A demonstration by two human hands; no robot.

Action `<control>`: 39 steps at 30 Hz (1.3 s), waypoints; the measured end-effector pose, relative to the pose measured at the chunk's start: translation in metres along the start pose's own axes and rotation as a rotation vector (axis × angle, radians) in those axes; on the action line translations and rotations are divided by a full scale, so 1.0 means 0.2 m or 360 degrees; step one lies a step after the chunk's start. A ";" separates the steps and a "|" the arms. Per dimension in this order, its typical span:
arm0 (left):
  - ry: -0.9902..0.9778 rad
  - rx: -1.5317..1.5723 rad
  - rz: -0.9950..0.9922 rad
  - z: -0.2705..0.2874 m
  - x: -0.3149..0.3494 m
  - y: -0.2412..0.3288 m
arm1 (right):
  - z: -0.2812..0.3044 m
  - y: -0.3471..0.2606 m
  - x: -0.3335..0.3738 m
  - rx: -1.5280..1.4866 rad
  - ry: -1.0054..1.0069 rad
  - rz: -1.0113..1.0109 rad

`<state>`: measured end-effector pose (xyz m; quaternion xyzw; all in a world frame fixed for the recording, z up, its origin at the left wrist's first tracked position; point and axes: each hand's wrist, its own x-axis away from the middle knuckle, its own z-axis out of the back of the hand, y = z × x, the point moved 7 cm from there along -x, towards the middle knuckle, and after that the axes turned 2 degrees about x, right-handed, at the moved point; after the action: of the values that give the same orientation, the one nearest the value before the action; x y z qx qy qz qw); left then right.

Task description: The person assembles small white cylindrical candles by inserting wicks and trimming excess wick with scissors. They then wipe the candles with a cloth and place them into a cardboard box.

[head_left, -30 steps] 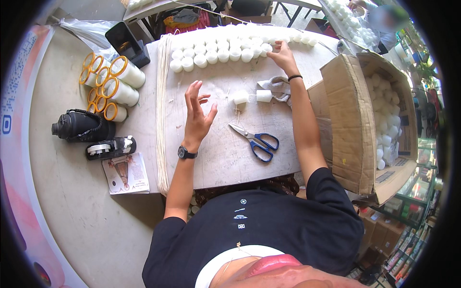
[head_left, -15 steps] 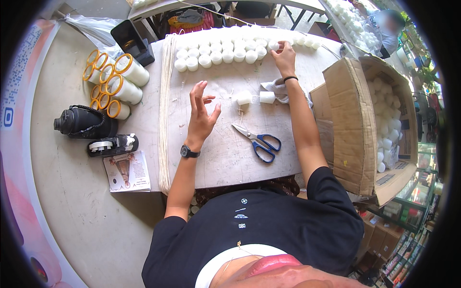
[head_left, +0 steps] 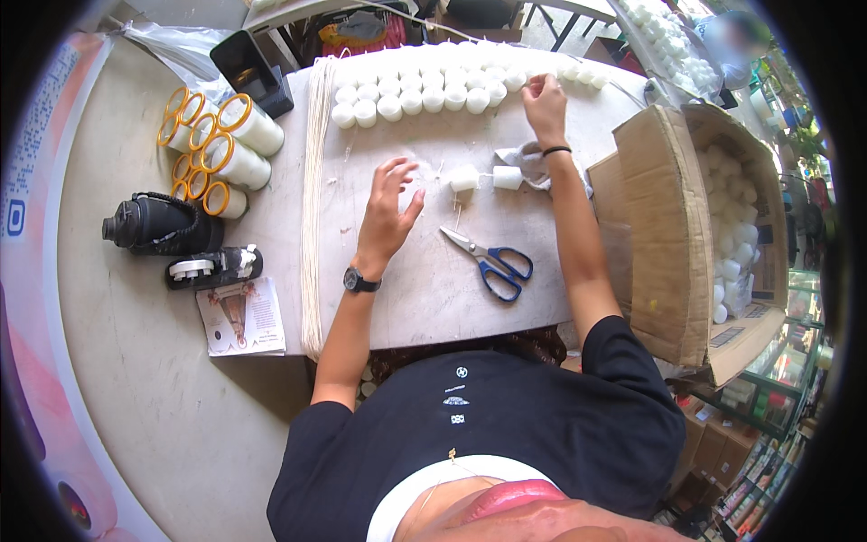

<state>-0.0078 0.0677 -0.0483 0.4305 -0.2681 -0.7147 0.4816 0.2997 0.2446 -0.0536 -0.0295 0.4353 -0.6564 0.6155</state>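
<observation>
One pair of blue-handled scissors (head_left: 489, 261) lies toward the near edge of the scuffed, pale tabletop (head_left: 411, 312); one cardboard box (head_left: 673, 244), holding many white pieces, stands by the right edge, and one bundle of pale cord (head_left: 312, 217) runs along the left. Farther in, the left hand (head_left: 388, 217) (one dark watch on its wrist) hovers, fingers loosely spread. Two loose white cylinders (head_left: 464, 178) lie near mid-tabletop, one grey cloth (head_left: 535, 158) beside the right one. The right hand (head_left: 545, 108) has its fingertips drawn together beside the white rows (head_left: 411, 99) along the far edge, too overlapped to count; whether it pinches a cylinder, I cannot tell. Beyond the far right corner, one other person (head_left: 718, 54) shows near more heaped white pieces (head_left: 664, 45).
</observation>
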 end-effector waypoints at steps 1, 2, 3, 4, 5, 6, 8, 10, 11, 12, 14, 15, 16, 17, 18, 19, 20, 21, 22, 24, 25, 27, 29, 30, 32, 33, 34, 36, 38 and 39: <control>-0.0059 -0.0068 -0.0054 -0.02 0.00 0.00 | 0.06 -0.05 0.02 0.0077 0.0001 0.0114; -0.0115 -0.0134 -0.0108 -0.05 0.01 0.00 | 0.12 -0.12 0.03 0.0153 0.0001 0.0233; -0.0108 -0.0169 -0.0155 -0.06 0.01 0.04 | 0.19 -0.21 0.08 0.0149 -0.0068 0.0291; -0.0128 -0.0108 -0.0109 -0.09 0.02 0.03 | 0.23 -0.25 0.15 0.0131 -0.0345 0.0100; -0.0146 -0.0051 -0.0065 -0.12 0.02 0.01 | 0.27 -0.30 0.25 0.0109 -0.0618 -0.0091; -0.0160 -0.0004 -0.0023 -0.14 0.02 -0.01 | 0.34 -0.42 0.36 0.0193 -0.0818 -0.0025; -0.0242 0.0014 -0.0024 -0.22 -0.02 -0.01 | 0.40 -0.48 0.65 0.0148 -0.1301 0.0147; -0.0335 -0.0039 -0.0132 -0.24 -0.09 0.07 | 0.46 -0.53 0.96 0.0101 -0.1583 0.0174; -0.0450 0.0012 -0.0162 -0.28 -0.12 0.07 | 0.49 -0.54 1.09 0.0117 -0.1486 0.0337; -0.0536 -0.0019 -0.0273 -0.33 -0.15 0.07 | 0.51 -0.56 1.19 0.0283 -0.1522 0.0295; -0.0698 -0.0096 -0.0495 -0.40 -0.19 0.07 | 0.54 -0.61 1.28 0.0178 -0.1313 0.0310; -0.0847 -0.0038 -0.0492 -0.42 -0.21 0.05 | 0.55 -0.61 1.29 0.0137 -0.1284 0.0310; -0.0859 -0.0055 -0.0454 -0.42 -0.20 0.02 | 0.57 -0.62 1.29 0.0095 -0.1256 0.0311; -0.0877 -0.0073 -0.0428 -0.40 -0.21 0.03 | 0.58 -0.61 1.29 0.0056 -0.1215 0.0306; -0.0894 -0.0091 -0.0401 -0.39 -0.22 0.04 | 0.58 -0.59 1.31 0.0067 -0.1211 0.0291; -0.0985 -0.0133 -0.0414 -0.39 -0.20 0.02 | 0.57 -0.56 1.32 0.0078 -0.1209 0.0277; -0.1012 -0.0104 -0.0375 -0.37 -0.20 0.02 | 0.57 -0.54 1.33 0.0087 -0.1204 0.0270; -0.1039 -0.0076 -0.0334 -0.36 -0.18 0.03 | 0.58 -0.53 1.33 0.0066 -0.1233 0.0241; -0.1066 -0.0048 -0.0293 -0.35 -0.17 0.04 | 0.62 -0.52 1.32 0.0044 -0.1262 0.0212; -0.1118 -0.0173 -0.0346 -0.32 -0.15 0.04 | 0.66 -0.47 1.32 -0.0134 -0.1397 0.0065; -0.1158 -0.0233 -0.0335 -0.32 -0.15 0.01 | 0.68 -0.42 1.30 -0.0284 -0.1487 -0.0064; -0.1218 -0.0377 -0.0376 -0.33 -0.15 0.00 | 0.70 -0.32 1.30 -0.0732 -0.1574 -0.0437; -0.1252 -0.0566 -0.0478 -0.34 -0.16 0.00 | 0.67 -0.26 1.30 -0.1086 -0.1499 -0.0841; -0.1247 -0.0568 -0.0517 -0.34 -0.16 -0.01 | 0.65 -0.23 1.30 -0.1265 -0.1448 -0.1045; -0.1233 -0.0567 -0.0597 -0.35 -0.17 -0.02 | 0.61 -0.21 1.28 -0.1320 -0.1420 -0.1172; -0.1182 -0.0602 -0.0663 -0.34 -0.16 0.00 | 0.58 -0.20 1.29 -0.1415 -0.1464 -0.1236; -0.1184 -0.0621 -0.0685 -0.34 -0.16 0.00 | 0.56 -0.20 1.30 -0.1510 -0.1507 -0.1299; -0.1184 -0.0657 -0.0728 -0.35 -0.17 0.01 | 0.51 -0.21 1.28 -0.1595 -0.1539 -0.1279; -0.1228 -0.0825 -0.0731 -0.37 -0.16 0.00 | 0.47 -0.23 1.27 -0.1595 -0.1532 -0.1312; -0.1249 -0.0910 -0.0733 -0.37 -0.16 -0.01 | 0.46 -0.23 1.25 -0.1425 -0.1526 -0.1238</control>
<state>0.0623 0.0992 -0.0744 0.0304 -0.1213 -0.9536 0.2739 0.2558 -0.0185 -0.0927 -0.7093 0.3033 -0.5022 0.3909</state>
